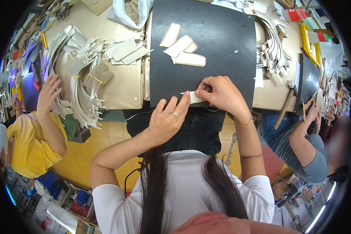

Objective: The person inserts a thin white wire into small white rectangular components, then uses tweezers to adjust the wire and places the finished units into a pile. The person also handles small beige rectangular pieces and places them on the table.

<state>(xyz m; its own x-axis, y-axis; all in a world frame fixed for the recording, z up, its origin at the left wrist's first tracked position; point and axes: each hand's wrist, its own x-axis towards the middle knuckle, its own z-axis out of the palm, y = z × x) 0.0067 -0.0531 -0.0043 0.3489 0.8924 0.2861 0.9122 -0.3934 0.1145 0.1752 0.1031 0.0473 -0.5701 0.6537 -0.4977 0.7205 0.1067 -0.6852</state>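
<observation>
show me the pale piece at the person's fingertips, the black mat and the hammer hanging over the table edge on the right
pale piece [195, 97]: head view, middle of its exposed face
black mat [222, 37]: head view, bare upper surface
hammer [284, 108]: head view, wooden handle

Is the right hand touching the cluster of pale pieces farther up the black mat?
Apart: the head view shows bare black mat between the right hand and the nearest pale piece of that cluster.
</observation>
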